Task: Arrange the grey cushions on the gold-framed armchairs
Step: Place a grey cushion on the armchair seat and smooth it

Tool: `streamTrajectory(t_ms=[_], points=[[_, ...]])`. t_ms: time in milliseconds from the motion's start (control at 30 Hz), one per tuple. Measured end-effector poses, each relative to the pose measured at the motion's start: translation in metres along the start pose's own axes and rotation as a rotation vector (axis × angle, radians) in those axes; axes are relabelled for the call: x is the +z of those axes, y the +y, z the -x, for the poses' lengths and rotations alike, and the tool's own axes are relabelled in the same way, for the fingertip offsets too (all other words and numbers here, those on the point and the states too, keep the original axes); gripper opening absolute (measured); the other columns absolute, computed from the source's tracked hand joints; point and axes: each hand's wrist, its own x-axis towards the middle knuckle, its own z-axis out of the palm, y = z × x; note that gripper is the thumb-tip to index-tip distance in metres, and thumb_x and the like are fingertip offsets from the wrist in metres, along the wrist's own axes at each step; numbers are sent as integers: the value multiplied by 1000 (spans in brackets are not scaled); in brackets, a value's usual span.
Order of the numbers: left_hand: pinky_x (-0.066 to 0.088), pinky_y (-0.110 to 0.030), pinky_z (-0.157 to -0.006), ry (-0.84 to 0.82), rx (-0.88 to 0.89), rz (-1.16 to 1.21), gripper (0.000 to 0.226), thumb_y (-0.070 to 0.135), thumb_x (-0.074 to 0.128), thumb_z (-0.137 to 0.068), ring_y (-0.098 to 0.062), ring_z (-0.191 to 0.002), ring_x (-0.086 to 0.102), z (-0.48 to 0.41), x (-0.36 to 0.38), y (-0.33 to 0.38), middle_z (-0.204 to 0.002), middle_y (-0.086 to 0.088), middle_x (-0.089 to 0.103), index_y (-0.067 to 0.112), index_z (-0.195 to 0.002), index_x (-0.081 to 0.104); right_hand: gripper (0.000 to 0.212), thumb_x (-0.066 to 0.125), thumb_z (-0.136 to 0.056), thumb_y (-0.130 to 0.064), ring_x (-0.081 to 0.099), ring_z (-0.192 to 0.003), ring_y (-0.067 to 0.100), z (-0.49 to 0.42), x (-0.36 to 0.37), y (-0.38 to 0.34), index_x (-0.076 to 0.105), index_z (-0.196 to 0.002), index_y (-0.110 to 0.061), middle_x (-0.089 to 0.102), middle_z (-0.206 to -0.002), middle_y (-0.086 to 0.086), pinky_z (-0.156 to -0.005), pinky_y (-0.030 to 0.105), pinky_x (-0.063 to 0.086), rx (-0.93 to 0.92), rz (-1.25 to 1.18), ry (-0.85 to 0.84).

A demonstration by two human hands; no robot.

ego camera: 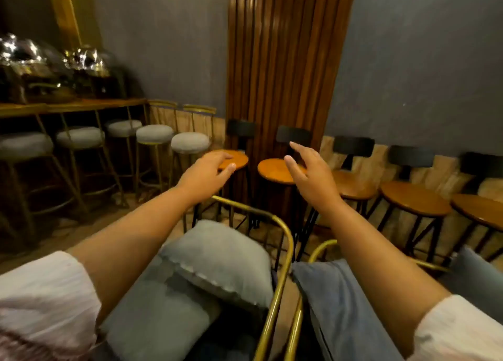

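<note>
A grey cushion [217, 260] leans against the back of the near gold-framed armchair [288, 241], resting on its grey seat pad [155, 320]. To its right stands a second gold-framed armchair [321, 247] with a blue-grey cushion [340, 306] lying on it, and another grey cushion [479, 281] shows at the far right edge. My left hand [206, 174] and my right hand [310, 170] are both raised above and beyond the chairs. Their fingers are spread and they hold nothing.
Wooden bar stools [275, 170] with black backs line the wall ahead and to the right. Grey-topped gold stools [190, 142] stand under a counter [73, 106] at left that carries shiny chafing dishes [84, 58]. A ribbed wooden panel [283, 61] rises behind.
</note>
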Motion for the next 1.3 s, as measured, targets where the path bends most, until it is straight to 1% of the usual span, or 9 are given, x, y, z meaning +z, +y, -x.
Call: streamTrajectory(t_ms=[133, 433, 567, 633, 767, 900, 967, 1033, 1300], points=[[44, -38, -101, -112, -132, 12, 47, 35, 47, -95, -24, -123, 53, 15, 39, -51, -137, -10, 54, 12, -136, 49, 46, 49, -96, -31, 42, -133, 21, 18, 59, 40, 47, -138, -12, 49, -142, 9, -102, 24, 30, 135, 6, -137], [43, -39, -100, -319, -453, 59, 49, 37, 46, -95, -32, -121, 53, -61, 133, -204, -136, -15, 54, 14, -139, 45, 46, 51, -95, -31, 51, -124, 31, 8, 230, 164, 50, -136, -9, 53, -137, 15, -102, 38, 41, 719, -75, -322], [41, -44, -104, -363, -715, 202, 51, 40, 44, -93, -37, -124, 50, -120, 192, -279, -140, -16, 51, 16, -138, 45, 42, 52, -86, -49, 55, -113, 28, 0, 292, 231, 63, -111, -17, 64, -113, 6, -94, 36, 43, 978, -136, -318], [40, -41, -104, -375, -803, 223, 54, 42, 44, -93, -39, -126, 48, -141, 227, -309, -143, -16, 46, 17, -141, 41, 46, 51, -91, -42, 53, -121, 32, -3, 318, 267, 59, -123, -10, 60, -128, 11, -99, 37, 40, 1083, -140, -304], [35, -53, -108, -336, -926, 161, 75, 62, 45, -84, -42, -132, 39, -160, 278, -354, -149, -17, 39, 21, -145, 34, 49, 46, -96, -32, 40, -134, 32, -4, 353, 313, 45, -139, -8, 45, -146, 14, -108, 34, 31, 1270, -144, -311], [27, -59, -111, -460, -1031, 183, 96, 78, 46, -71, -45, -136, 34, -134, 306, -392, -153, -18, 31, 27, -149, 23, 71, 52, -85, -58, 48, -126, 35, 14, 373, 348, 43, -141, -15, 48, -143, 13, -104, 40, 37, 1441, -235, -347], [30, -59, -110, -444, -1069, 211, 104, 83, 48, -63, -44, -133, 39, -116, 309, -405, -150, -17, 38, 25, -147, 28, 98, 57, -62, -81, 53, -120, 34, 32, 380, 361, 40, -142, -26, 52, -140, 9, -104, 44, 40, 1507, -330, -376], [31, -58, -110, -411, -1094, 242, 106, 83, 51, -60, -42, -132, 42, -105, 309, -414, -148, -14, 42, 22, -145, 33, 108, 61, -51, -87, 56, -116, 33, 48, 386, 369, 35, -143, -37, 53, -139, 5, -103, 50, 42, 1558, -437, -359], [25, -49, -115, -476, -1119, 462, 95, 68, 56, -75, -39, -139, 32, -105, 280, -414, -157, -12, 27, 24, -151, 18, 106, 70, -52, -76, 59, -111, 30, 41, 373, 339, 38, -143, -32, 57, -134, 6, -100, 50, 46, 1485, -544, -209]])
